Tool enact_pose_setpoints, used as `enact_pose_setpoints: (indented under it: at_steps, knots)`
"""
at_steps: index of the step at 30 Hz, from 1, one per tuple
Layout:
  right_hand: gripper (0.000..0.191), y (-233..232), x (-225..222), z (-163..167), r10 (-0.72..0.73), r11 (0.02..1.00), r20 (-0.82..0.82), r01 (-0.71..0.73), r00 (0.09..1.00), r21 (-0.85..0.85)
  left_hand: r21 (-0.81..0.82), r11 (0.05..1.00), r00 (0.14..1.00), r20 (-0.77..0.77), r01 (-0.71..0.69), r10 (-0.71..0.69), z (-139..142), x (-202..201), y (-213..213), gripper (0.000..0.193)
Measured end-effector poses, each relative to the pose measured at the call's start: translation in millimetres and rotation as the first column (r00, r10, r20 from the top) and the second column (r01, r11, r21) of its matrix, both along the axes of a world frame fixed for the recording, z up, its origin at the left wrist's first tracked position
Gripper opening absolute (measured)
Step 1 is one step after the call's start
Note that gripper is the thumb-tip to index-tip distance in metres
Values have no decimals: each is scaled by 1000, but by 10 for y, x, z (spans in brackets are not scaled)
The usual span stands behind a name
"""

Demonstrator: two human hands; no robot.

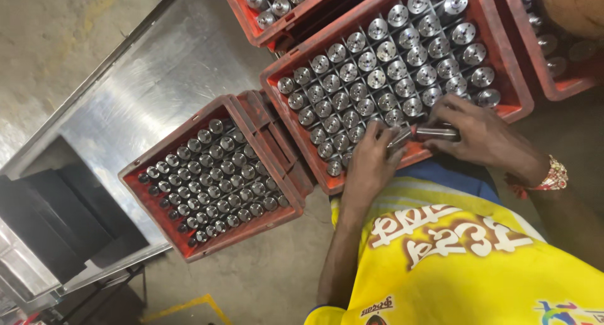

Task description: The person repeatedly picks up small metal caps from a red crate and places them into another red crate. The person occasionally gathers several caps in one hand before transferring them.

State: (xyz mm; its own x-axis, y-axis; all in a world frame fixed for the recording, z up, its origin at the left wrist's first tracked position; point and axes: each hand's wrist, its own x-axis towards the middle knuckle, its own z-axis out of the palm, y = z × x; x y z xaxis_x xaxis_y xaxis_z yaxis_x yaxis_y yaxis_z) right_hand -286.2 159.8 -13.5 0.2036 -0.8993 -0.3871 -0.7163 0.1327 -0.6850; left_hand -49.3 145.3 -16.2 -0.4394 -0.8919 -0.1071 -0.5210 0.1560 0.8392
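Partly hidden between both hands, a shiny steel cylindrical part (436,132) lies sideways over the near edge of the gridded red plastic crate (514,86). Right hand (481,134) grips it; left hand (371,156) curls against its tip, grasp unclear.

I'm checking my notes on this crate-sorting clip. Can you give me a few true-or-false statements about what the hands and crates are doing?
1. The right hand holds a metal cylinder lying sideways. True.
2. The crates are blue. False: the crate under the hands is red, as is the smaller crate.
3. The left hand rests at the near edge of the large crate. True.
4. The smaller crate is empty. False: it is full of upright metal parts.
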Motion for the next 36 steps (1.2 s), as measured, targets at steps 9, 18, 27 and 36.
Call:
enact_pose_setpoints:
  at_steps: [9,18,27,36]
  knots:
    - [24,-53,-346,76,-273,959,-33,270,961,-85,126,992,993,-119,0,15,-36,-333,-51,21]
    - [32,-120,-564,-141,98,993,-335,-114,937,-26,-245,916,941,203,318,-272,-552,-876,-217,30]
    - [46,-355,-1145,352,118,989,78,-111,990,-97,-245,937,964,161,248,-213,301,-634,-192,28]
    - [53,-19,-1154,88,-515,857,672,291,532,426,622,668,603,-366,-408,709,67,-992,-61,33]
